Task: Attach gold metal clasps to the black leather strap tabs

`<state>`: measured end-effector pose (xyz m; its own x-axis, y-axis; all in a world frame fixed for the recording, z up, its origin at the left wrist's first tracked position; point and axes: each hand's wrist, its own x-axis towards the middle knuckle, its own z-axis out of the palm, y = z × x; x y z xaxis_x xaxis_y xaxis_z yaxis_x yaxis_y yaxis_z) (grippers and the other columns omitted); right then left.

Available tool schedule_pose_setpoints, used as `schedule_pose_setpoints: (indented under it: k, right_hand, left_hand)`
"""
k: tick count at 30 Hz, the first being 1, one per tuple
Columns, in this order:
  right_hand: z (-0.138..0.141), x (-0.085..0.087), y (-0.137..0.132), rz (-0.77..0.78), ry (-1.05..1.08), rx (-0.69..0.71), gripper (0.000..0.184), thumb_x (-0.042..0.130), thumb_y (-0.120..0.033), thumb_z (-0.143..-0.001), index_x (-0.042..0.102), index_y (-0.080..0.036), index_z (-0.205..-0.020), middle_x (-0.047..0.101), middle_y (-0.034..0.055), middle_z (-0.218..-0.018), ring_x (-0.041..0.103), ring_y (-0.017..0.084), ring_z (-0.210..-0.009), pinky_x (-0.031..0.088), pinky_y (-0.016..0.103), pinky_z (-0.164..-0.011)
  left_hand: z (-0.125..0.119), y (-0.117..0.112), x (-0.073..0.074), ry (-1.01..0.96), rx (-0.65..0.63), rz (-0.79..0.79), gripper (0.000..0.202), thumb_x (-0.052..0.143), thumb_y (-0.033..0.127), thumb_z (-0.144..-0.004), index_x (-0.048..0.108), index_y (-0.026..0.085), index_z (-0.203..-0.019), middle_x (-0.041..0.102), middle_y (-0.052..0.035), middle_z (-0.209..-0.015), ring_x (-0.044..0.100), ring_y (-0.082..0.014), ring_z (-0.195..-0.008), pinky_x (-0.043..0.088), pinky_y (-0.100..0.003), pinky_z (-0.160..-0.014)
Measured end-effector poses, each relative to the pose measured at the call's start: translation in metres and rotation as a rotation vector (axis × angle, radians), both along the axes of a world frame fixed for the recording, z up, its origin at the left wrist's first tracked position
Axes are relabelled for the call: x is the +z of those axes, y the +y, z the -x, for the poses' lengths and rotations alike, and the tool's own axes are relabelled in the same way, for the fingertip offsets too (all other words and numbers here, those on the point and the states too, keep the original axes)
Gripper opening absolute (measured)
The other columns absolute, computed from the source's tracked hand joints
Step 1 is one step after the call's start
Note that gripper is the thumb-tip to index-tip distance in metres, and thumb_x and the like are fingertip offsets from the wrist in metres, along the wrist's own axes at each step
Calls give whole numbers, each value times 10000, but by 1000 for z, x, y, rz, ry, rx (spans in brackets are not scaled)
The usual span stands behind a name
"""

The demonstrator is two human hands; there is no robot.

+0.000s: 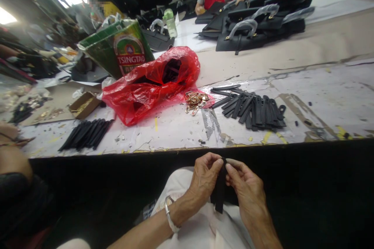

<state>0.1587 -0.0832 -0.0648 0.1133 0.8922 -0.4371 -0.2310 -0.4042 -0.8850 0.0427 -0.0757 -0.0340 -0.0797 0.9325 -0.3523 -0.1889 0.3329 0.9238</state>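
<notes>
White covers the table (306,81), a red plastic bag (140,95) left of centre. Nearer than the table's edge, left hand (205,177) and right hand (247,182) pinch a black strap (219,194) by its top; gold fittings (196,100) lie farther off.

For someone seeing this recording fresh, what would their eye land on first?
Most likely the bright red plastic bag slumped mid-table, with the green Tsingtao box behind it. Right of the bag, gold-coloured metal pieces glint beside a fanned pile of black strips. Below the table edge, the left hand and right hand pinch a single dark strip near its top.
</notes>
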Motion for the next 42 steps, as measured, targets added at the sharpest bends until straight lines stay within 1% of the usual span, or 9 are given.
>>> schedule_pose_setpoints:
  k: [6, 15, 18, 21, 25, 29, 33, 38, 42]
  right_hand:
    - [3, 5, 0, 9, 14, -8, 431, 826, -496, -649, 727, -155, -894, 587, 0, -619, 491, 125, -567, 406, 213, -509]
    - [4, 20, -3, -42, 10, -48, 401, 825, -505, -639, 679, -142, -725, 472, -38, -531, 380, 92, -487, 320, 200, -434]
    - [5, 25, -8, -115, -62, -65, 366, 805, -483, -689, 664, -149, -736, 518, -25, -581, 416, 99, -497, 348, 202, -434]
    - [5, 29, -13, -177, -147, -48, 315, 760, -463, -769, 657, -165, -782, 544, -23, -574, 464, 115, -477, 384, 216, -427]
    - [6, 34, -14, -182, -45, -51, 306, 769, -435, -775, 631, -168, -715, 468, -54, -496, 429, 89, -425, 355, 199, -410]
    - [7, 32, -12, -101, 94, 3, 366, 785, -464, -742, 577, -180, -644, 439, -62, -467, 435, 100, -388, 386, 224, -396]
    - [2, 26, -8, -118, -16, 48, 384, 775, -502, -741, 607, -163, -677, 435, -60, -455, 399, 85, -391, 324, 203, -385]
    - [-6, 19, -6, -137, -89, 157, 417, 741, -548, -758, 621, -153, -700, 450, -45, -467, 388, 88, -435, 308, 206, -416]
    - [-7, 17, -9, -114, -93, 93, 443, 763, -573, -710, 618, -155, -699, 405, -62, -479, 350, 80, -429, 268, 197, -395]
  left_hand:
    - [2, 0, -1, 70, 2, -44, 147, 643, 257, -798, 610, 122, -847, 608, -22, -765, 527, -108, -686, 425, -231, -659]
    - [-2, -9, 1, 81, -38, -127, 129, 627, 258, -830, 563, 147, -838, 570, 5, -751, 518, -93, -677, 421, -208, -635]
    - [-4, -14, 7, 77, -45, -92, 166, 618, 300, -845, 545, 151, -836, 557, 16, -721, 508, -79, -641, 411, -188, -597]
    - [-5, -19, 14, 20, -158, -46, 260, 526, 404, -902, 525, 163, -807, 529, 32, -614, 491, -78, -531, 398, -187, -510]
    - [-4, -21, 17, 41, -185, -83, 308, 491, 434, -921, 497, 171, -762, 547, 27, -568, 481, -68, -481, 385, -171, -473]
    - [-1, -21, 11, 60, -219, -61, 296, 475, 441, -921, 484, 180, -782, 576, 13, -587, 524, -87, -471, 402, -176, -437]
    - [3, -20, 7, 149, -247, -70, 288, 447, 427, -931, 475, 190, -770, 526, 42, -507, 476, -76, -407, 356, -162, -403]
    - [7, -21, 9, 245, -293, -94, 290, 440, 423, -930, 478, 191, -760, 516, 49, -481, 450, -70, -388, 345, -159, -409]
    - [4, -23, 11, 252, -309, -83, 298, 432, 443, -922, 476, 192, -769, 505, 53, -462, 443, -75, -367, 347, -165, -395]
